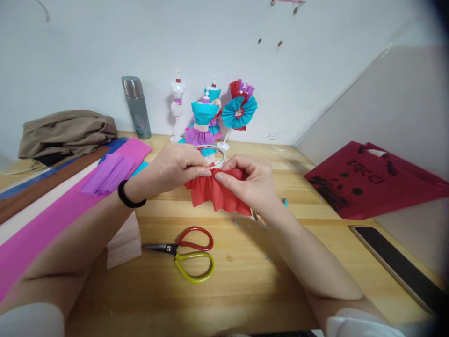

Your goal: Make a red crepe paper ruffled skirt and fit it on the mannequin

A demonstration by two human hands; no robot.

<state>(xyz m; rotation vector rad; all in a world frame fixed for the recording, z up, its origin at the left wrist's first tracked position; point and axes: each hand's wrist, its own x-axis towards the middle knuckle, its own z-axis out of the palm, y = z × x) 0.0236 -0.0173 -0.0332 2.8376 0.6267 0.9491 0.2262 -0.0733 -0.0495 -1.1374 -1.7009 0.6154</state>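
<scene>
Between my two hands, above the table, hangs a red crepe paper strip [220, 194], gathered into pleats along its top edge. My left hand [180, 164] pinches that edge on one side, thumb against fingers. On the other side my right hand [250, 180] pinches it too, with the two thumbs close together. Just behind the fingertips shows a white ring [220, 150], perhaps a tape roll. Scissors [171, 249] with one red and one yellow handle lie on the table below, blades pointing left. A pale pink crepe paper piece [124, 241] is near their tips.
Small dress-form stands in crepe paper outfits [204, 117] stand along the wall, beside a grey flask [136, 110]. Long coloured paper sheets [56, 203] and a brown cloth [66, 133] lie left. At right are a red paper bag [368, 180] and a phone [389, 264].
</scene>
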